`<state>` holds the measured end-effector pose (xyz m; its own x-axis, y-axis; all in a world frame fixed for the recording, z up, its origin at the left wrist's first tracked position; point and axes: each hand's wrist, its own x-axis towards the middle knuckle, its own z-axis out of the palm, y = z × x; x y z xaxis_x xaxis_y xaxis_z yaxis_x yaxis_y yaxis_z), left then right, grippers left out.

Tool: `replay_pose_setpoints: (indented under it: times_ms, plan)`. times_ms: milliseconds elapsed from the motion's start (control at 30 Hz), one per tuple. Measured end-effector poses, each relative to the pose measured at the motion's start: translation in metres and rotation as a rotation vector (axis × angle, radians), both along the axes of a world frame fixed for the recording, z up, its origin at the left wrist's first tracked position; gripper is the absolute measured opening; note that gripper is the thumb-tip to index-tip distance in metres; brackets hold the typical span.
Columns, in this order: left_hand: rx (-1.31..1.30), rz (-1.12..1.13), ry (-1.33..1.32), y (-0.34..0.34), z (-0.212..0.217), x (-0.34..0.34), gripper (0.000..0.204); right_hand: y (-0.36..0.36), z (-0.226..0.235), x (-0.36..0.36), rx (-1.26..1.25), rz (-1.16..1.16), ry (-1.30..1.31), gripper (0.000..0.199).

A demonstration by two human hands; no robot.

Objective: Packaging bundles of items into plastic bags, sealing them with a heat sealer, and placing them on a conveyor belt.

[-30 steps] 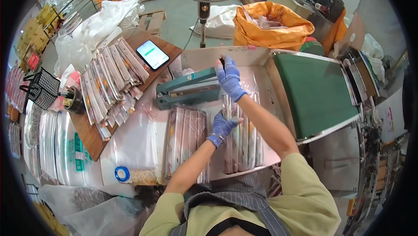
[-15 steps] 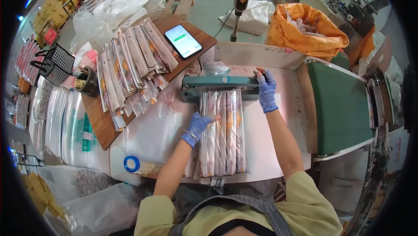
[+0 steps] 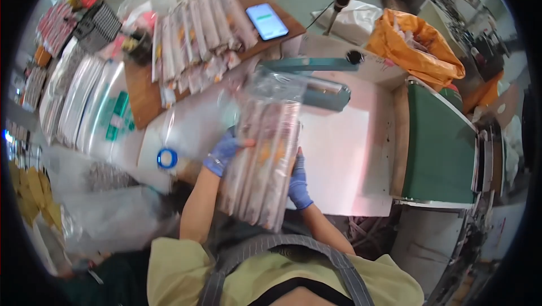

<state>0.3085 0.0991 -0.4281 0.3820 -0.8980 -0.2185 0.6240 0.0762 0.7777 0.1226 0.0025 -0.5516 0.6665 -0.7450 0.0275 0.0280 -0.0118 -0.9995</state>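
Note:
A clear plastic bag (image 3: 262, 159) packed with several long slim packets is lifted off the table, tilted and slightly blurred. My left hand (image 3: 224, 152), in a blue fingerless glove, grips its left edge with the thumb on top. On the opposite edge, my right hand (image 3: 300, 181) in a matching glove is closed, its fingers partly hidden behind the bag. Beyond the bag's flat top end stands a teal bar heat sealer (image 3: 327, 98), its lever arm (image 3: 316, 64) raised. Neither hand touches the sealer.
Rows of similar packets (image 3: 195, 29) and a phone (image 3: 266, 22) lie on a brown board (image 3: 144, 102) at back left. A blue tape roll (image 3: 167, 158) rests at the left. To the right are a green sloped panel (image 3: 440, 142) and an orange sack (image 3: 415, 46).
My right hand has left the sealer's lever and taken the bag's right edge. The lever has risen. The bag has come away from the sealer, up and to the left.

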Motion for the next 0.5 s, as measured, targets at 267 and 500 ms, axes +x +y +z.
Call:
replay_pose_setpoints:
  times_ms: [267,500]
  plan:
    - [0.715,0.206,-0.758,0.044,-0.062,-0.213,0.099,-0.027,-0.037,-0.207,0.168,0.210,0.108,0.074]
    - [0.428,0.706,-0.802,0.151,0.040,-0.150,0.098,0.052,0.159,-0.034,-0.156,0.681,-0.054,0.084]
